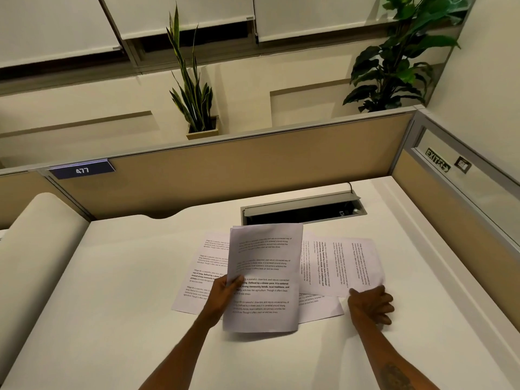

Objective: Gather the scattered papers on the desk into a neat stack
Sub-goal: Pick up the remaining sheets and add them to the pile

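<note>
From my feed I see the left hand (225, 291) holding a small sheaf of printed sheets (264, 277) lifted clear of the white table (112, 291), its grip closed on the sheaf's left edge with the thumb laid across the front page. The sheaf stands tilted toward the camera, and at its top edge I can make out a second page slightly offset behind the first. Under and behind it, three more printed pages lie flat on the table: a left sheet (201, 274) mostly showing to the left of the held sheaf, a lower sheet (320, 306) peeking out at the sheaf's bottom right, and a sideways sheet (342, 266) turned so its text runs vertically, overlapping the lower one. The right hand (371, 304) rests at the near right corner of that sideways sheet, fingers curled and touching the paper's edge; I cannot tell whether its grip has actually pinched the page. Just beyond the papers sits an open cable hatch (304, 211) in the tabletop, and a tan partition (253, 170) rises at the far edge.
</note>
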